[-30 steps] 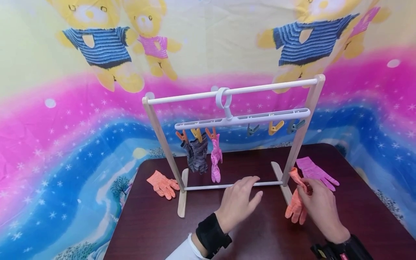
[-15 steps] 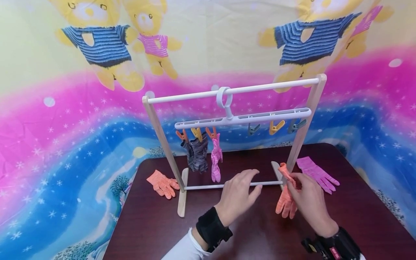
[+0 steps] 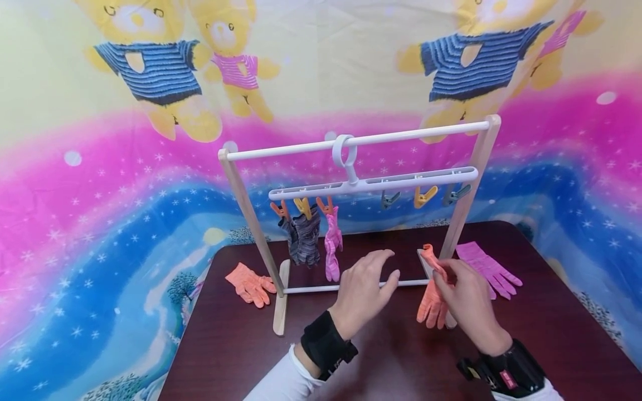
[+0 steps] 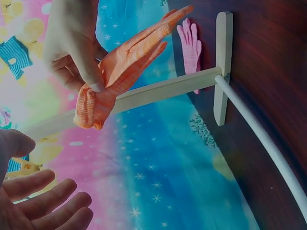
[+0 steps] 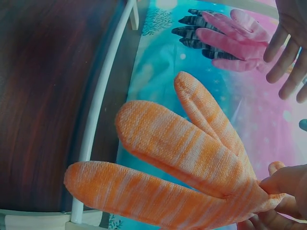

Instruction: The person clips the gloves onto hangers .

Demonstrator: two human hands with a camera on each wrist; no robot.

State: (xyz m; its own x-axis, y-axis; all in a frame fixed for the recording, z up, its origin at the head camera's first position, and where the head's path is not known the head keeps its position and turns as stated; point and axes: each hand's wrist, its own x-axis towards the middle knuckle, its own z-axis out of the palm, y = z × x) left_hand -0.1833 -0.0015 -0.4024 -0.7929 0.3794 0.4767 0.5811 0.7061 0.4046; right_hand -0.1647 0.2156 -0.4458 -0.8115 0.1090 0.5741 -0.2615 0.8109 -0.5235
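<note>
My right hand (image 3: 470,303) pinches an orange knit glove (image 3: 432,305) near its cuff, and the glove's fingers hang down beside the rack's right post. In the left wrist view the thumb (image 4: 88,72) presses on the folded cuff. My left hand (image 3: 363,289) is held in front of the low crossbar, fingers spread and relaxed, touching nothing. Above both hands is a white clip hanger (image 3: 426,179). From its left half hang a dark grey glove (image 3: 305,239) and a pink glove (image 3: 332,245), held by clothespins. Its right half carries a yellow clothespin (image 3: 425,196) and two grey-blue ones, holding nothing.
A wooden rack with a white top rail (image 3: 416,134) bears the hanger. Another orange glove (image 3: 251,285) lies by its left foot, a magenta glove (image 3: 487,268) beyond its right post. The dark table (image 3: 225,356) stands against a printed bear cloth (image 3: 321,67).
My right hand has moved left and slightly up with the orange glove, from right of the rack's post to in front of it. My left hand has risen slightly.
</note>
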